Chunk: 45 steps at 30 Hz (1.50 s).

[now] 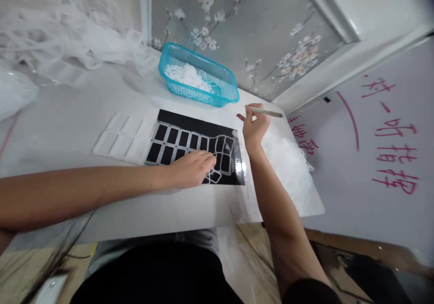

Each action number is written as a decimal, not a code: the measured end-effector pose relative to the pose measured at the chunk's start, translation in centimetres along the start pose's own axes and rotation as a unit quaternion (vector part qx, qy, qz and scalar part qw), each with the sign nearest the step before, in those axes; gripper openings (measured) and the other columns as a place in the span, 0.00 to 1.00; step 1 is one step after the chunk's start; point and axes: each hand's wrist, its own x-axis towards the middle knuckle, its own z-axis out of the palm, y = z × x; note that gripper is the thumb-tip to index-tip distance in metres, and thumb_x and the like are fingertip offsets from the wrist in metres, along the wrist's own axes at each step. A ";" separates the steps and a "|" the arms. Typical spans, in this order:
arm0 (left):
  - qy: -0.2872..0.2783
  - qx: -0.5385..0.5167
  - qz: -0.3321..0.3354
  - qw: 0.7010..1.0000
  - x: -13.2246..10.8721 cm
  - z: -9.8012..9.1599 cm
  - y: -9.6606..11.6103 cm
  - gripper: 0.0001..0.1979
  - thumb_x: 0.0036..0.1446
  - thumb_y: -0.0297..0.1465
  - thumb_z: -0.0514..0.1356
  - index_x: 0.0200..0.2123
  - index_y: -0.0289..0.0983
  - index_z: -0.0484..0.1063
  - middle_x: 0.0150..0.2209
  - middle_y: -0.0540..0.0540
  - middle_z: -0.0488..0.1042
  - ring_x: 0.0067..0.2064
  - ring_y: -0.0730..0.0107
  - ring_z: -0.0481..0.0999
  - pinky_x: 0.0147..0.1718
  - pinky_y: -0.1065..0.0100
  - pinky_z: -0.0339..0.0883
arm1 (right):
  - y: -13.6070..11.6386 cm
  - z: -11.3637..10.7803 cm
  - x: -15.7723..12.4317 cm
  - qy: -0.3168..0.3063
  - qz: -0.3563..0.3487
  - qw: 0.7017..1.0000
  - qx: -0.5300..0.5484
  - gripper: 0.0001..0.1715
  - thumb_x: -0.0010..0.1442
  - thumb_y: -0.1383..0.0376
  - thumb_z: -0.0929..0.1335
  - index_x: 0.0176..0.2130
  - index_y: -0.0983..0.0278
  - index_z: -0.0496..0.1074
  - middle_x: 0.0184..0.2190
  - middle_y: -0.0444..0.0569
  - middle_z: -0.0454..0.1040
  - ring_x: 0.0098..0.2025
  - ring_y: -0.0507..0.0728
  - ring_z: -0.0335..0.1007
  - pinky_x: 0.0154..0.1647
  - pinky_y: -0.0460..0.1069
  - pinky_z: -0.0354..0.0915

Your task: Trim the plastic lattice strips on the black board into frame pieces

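Note:
My left hand [193, 167] rests on a black sheet [198, 119], its fingers bent and close together over a thin whitish lattice [166, 142]. The lattice lies flat in rows of rectangles on the left. At its right end the strips are loose and warped, and some stick out below my fingertips. Past the sheet's right edge, my right hand [257, 125] is raised and closed round a slim, light-coloured pen-like tool [271, 112]. The tool points right, clear of the lattice. A small red and dark object [240, 116] lies beside this hand.
A blue plastic basket [200, 97] with white scraps stands behind the sheet. White rectangular pieces [124, 136] lie to its left. Tangled white strips [77, 28] fill the back left, and translucent white material [288, 168] lies at right. A whiteboard [339, 173] with red writing borders the table [142, 209].

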 end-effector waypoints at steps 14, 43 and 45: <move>0.072 -0.109 0.080 0.988 -0.6 -1.6 0.8 0.10 0.66 0.26 0.50 0.48 0.38 0.67 0.47 0.42 0.74 0.48 0.63 0.73 0.49 0.59 0.65 | -8.3 -9.9 -14.4 -0.219 0.289 0.830 0.423 0.10 0.55 0.57 0.74 0.35 0.60 0.75 0.27 0.42 0.77 0.30 0.54 0.72 0.37 0.50 0.65; -0.166 -0.301 -0.001 0.939 0.6 -8.6 -0.4 0.07 0.53 0.23 0.53 0.33 0.38 0.68 0.30 0.49 0.75 0.29 0.71 0.73 0.29 0.70 0.65 | -4.7 -7.2 -13.3 -0.177 0.349 0.790 0.471 0.11 0.52 0.56 0.75 0.33 0.59 0.75 0.26 0.42 0.73 0.32 0.54 0.73 0.40 0.52 0.70; -0.237 -0.229 -0.024 0.944 0.5 -9.0 -0.7 0.09 0.51 0.23 0.54 0.34 0.39 0.70 0.28 0.50 0.74 0.26 0.71 0.72 0.25 0.71 0.61 | -3.8 -6.6 -14.0 -0.153 0.349 0.803 0.459 0.12 0.53 0.56 0.74 0.34 0.59 0.75 0.26 0.42 0.72 0.33 0.55 0.73 0.43 0.53 0.70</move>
